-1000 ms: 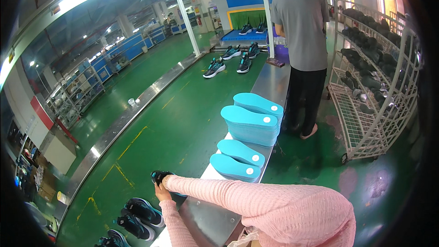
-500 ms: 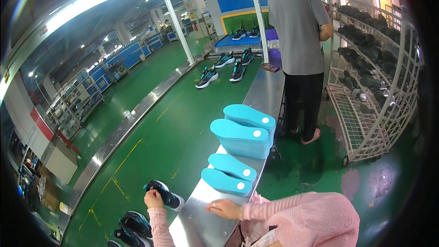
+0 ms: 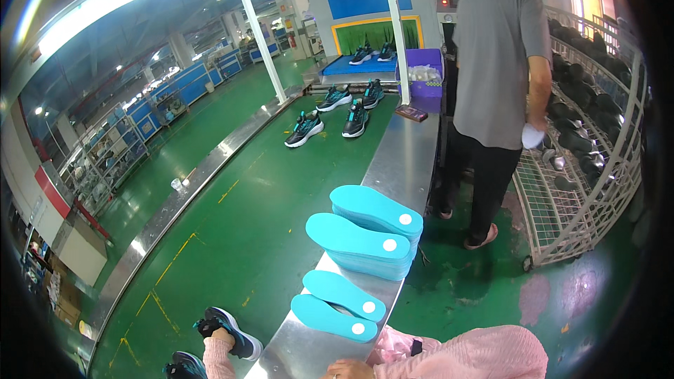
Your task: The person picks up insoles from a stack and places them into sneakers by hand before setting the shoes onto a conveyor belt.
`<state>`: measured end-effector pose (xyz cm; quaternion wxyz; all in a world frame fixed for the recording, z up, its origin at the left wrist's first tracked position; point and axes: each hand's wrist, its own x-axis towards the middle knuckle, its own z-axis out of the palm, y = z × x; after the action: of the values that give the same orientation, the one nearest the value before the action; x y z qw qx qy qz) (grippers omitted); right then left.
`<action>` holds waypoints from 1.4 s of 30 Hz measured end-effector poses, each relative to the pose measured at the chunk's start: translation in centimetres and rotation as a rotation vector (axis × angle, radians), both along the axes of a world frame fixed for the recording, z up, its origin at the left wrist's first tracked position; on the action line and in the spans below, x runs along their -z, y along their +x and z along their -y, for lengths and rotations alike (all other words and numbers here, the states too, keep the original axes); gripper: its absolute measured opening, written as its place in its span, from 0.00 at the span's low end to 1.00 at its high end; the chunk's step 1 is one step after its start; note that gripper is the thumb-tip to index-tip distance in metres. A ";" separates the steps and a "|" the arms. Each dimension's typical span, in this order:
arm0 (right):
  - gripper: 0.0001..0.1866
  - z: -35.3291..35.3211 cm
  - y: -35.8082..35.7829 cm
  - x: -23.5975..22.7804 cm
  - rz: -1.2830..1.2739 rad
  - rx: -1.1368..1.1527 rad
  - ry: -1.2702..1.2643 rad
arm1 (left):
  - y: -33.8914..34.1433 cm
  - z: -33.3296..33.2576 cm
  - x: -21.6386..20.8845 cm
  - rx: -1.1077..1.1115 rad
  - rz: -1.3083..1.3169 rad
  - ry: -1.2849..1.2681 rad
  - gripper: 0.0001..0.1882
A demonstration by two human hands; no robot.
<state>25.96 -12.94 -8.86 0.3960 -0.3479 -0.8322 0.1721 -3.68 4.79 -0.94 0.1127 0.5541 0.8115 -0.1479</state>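
My left hand (image 3: 222, 337) is closed at the collar of a dark sneaker (image 3: 242, 340) with a white sole and teal trim, on the green belt beside the metal ledge. Its fingertips are partly hidden against the shoe. Another dark sneaker (image 3: 185, 365) lies just left of it, cut by the picture's lower edge. My right hand (image 3: 349, 370) is low over the metal ledge (image 3: 302, 351), its fingers mostly out of view. Just beyond it lies a low pair of turquoise insoles (image 3: 333, 316) with white round spots. Farther along stand two taller stacks of turquoise insoles (image 3: 361, 238).
Several dark sneakers (image 3: 354, 121) stand farther up the belt, before a machine opening (image 3: 379, 35). A purple bin (image 3: 425, 88) sits beside it. On the right, a person in grey (image 3: 495, 63) stands by a wheeled white rack (image 3: 554, 231) loaded with dark shoe forms.
My view has tilted up, so hands and insoles sit lower in the picture. My right hand has drawn toward me. The person has shifted right, toward the rack, and a white thing shows in their hand.
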 end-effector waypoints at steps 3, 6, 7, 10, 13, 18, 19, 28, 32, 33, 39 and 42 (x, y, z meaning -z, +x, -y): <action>0.10 0.1 0.3 -0.6 -0.016 -0.034 0.024 | 0.6 0.2 -0.7 0.017 -0.012 -0.045 0.13; 0.10 0.3 0.3 -0.2 -0.096 -0.087 0.040 | 1.2 0.5 -1.0 0.028 -0.017 -0.099 0.14; 0.10 0.3 0.2 -0.1 -0.095 -0.088 0.037 | 1.4 0.5 -1.0 0.035 -0.026 -0.120 0.14; 0.10 0.3 0.3 0.1 0.048 -0.062 0.031 | 1.6 0.1 -1.6 0.058 -0.033 -0.178 0.14; 0.10 -0.1 0.2 -0.2 0.138 -0.034 0.388 | 1.4 0.3 -2.2 0.079 -0.027 -0.218 0.14; 0.10 -0.1 -0.8 1.5 0.023 -0.019 0.158 | 0.5 2.6 -3.4 0.098 0.004 -0.267 0.14; 0.10 0.0 -0.9 1.6 0.019 -0.023 0.153 | 0.5 2.9 -3.6 0.103 0.015 -0.273 0.15; 0.11 -2.1 0.4 -0.6 -0.052 -0.226 -0.227 | 5.0 3.8 -4.4 0.086 -0.112 0.056 0.11; 0.12 -5.3 6.0 -10.6 -0.107 -0.435 -0.608 | 1.9 5.8 -3.0 0.294 -0.149 0.843 0.06; 0.11 -6.6 7.4 -13.2 -0.119 -0.452 -0.549 | 0.9 6.1 -2.7 0.272 -0.164 0.843 0.06; 0.11 -16.3 12.6 -23.2 -0.329 -0.299 -0.385 | -0.4 4.5 -1.4 0.115 -0.187 0.860 0.21; 0.11 -23.0 13.4 -24.3 -0.370 -0.310 -0.501 | -1.3 4.2 -0.3 0.057 -0.154 0.859 0.27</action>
<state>39.36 10.03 15.42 0.4114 -0.2667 -0.7212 0.4894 -5.02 0.58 -0.68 -0.1930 0.5600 0.7899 0.1590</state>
